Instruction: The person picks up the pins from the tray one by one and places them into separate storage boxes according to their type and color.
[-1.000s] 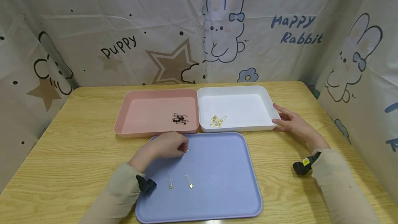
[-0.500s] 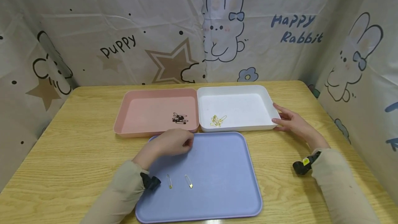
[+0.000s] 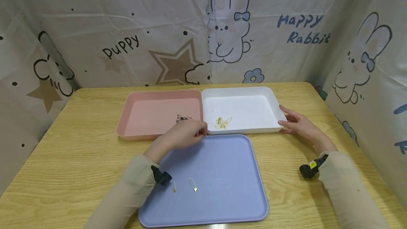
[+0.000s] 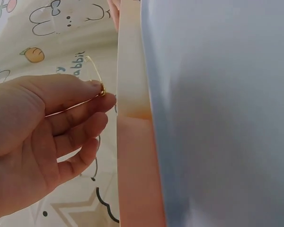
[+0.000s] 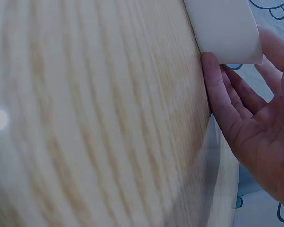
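In the left wrist view my left hand pinches a gold safety pin between thumb and index finger, its wire end sticking up. Seen from the head, this left hand is over the front right corner of the pink tray, hiding part of the black safety pins inside. My right hand rests its fingers against the right end of the white tray, where a small pile of gold safety pins lies at the left front. Two gold safety pins lie on the blue tray, one fully visible.
The pink and white trays stand side by side at the back of the wooden table, with the blue tray right in front. A printed cloth hangs behind and along both sides.
My left hand has moved from the blue tray's back left up and rightward, carrying the gold safety pin toward the white tray. The right hand has stayed in place.
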{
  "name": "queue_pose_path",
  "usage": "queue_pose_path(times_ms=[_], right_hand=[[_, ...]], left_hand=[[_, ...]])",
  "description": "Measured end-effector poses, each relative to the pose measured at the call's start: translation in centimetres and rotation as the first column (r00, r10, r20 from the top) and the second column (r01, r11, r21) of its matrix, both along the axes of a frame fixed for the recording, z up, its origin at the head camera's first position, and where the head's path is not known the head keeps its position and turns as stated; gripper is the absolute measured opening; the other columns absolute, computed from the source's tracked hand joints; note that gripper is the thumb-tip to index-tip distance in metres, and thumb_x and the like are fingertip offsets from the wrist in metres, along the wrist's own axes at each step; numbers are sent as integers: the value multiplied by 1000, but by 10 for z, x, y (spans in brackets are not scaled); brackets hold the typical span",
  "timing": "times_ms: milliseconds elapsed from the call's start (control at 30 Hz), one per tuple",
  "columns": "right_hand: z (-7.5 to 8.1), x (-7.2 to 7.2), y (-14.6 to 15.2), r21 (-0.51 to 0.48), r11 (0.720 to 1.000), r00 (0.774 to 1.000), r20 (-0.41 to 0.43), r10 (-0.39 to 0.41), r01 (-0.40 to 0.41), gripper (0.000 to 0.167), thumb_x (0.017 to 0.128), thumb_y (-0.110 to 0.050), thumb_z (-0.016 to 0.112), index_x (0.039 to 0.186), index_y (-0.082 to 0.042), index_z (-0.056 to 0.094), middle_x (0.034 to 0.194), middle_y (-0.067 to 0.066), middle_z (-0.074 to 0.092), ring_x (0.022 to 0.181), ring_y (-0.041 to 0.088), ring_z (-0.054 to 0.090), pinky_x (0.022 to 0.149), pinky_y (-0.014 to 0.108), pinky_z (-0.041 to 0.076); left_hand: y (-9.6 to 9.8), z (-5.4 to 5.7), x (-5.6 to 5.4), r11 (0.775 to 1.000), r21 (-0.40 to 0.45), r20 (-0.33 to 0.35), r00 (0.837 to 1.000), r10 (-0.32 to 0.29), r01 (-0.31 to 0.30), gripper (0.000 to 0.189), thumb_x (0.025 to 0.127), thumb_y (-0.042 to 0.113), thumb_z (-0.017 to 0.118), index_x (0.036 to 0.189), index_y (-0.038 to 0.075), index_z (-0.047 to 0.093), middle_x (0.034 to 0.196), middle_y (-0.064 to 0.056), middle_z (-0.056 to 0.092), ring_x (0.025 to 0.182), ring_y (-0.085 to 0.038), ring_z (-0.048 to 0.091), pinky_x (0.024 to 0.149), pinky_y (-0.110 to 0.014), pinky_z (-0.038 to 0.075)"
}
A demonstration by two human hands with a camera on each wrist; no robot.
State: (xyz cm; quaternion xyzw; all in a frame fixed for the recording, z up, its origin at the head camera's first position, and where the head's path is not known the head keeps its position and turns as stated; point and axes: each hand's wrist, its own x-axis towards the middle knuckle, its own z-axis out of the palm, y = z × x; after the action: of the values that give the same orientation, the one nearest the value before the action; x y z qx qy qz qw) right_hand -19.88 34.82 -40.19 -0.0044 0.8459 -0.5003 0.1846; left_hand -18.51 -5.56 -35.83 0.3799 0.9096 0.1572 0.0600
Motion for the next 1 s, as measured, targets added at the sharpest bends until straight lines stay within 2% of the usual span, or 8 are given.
queue_pose_path(times_ms=[133,300,467,667,767,900,1000], right_hand=[[-1,0,-1,3,1000,1000,-1,1,-1,79,87,-38,58,147,-25,8,144,28,17,107,22,52,83,28,48],[0,0,-1,9,1000,1000,0,2,-2,79,87,-38,58,147,-24,8,145,28,16,110,25,50,83,28,48],[0,-1,-1,3,1000,1000,1,-1,1,80,86,-39,59,147,-24,9,143,29,20,104,18,53,82,27,49],[-1,-1,1,-11,1000,1000,0,0,0,80,86,-38,59,147,-24,9,141,30,23,97,11,56,81,26,49],[0,0,1,-15,1000,1000,-1,-2,2,79,86,-37,59,147,-24,9,141,30,23,96,9,56,81,26,49],[1,-1,1,-19,1000,1000,0,-3,3,79,86,-37,59,146,-24,9,141,30,24,97,11,56,81,26,49],[1,-1,1,9,1000,1000,1,-1,1,79,86,-39,58,146,-25,9,142,30,21,104,20,54,82,27,49]], left_hand=[[8,2,-6,1000,-16,-57,998,-1,0,5,84,10,59,82,15,59,74,7,57,65,-7,48,61,-24,41],[19,7,-10,1000,-25,-91,996,-1,-2,7,85,10,58,80,16,58,73,6,57,63,-8,48,59,-24,40],[29,9,-21,998,-49,-75,997,34,-38,5,85,12,58,81,15,58,76,5,57,65,-10,48,61,-26,40],[35,3,-36,993,-84,-16,996,83,-84,4,88,16,55,85,17,57,78,6,56,70,-11,49,65,-25,40],[39,1,-42,992,-87,11,996,90,-89,5,89,16,54,87,16,58,80,5,57,73,-12,50,67,-26,41],[46,-2,-50,993,-83,3,997,81,-81,6,89,14,53,88,15,59,82,4,58,75,-12,50,69,-26,42],[51,-5,-54,994,-86,3,998,67,-67,7,89,14,53,88,14,60,82,3,60,74,-13,50,68,-27,42]])
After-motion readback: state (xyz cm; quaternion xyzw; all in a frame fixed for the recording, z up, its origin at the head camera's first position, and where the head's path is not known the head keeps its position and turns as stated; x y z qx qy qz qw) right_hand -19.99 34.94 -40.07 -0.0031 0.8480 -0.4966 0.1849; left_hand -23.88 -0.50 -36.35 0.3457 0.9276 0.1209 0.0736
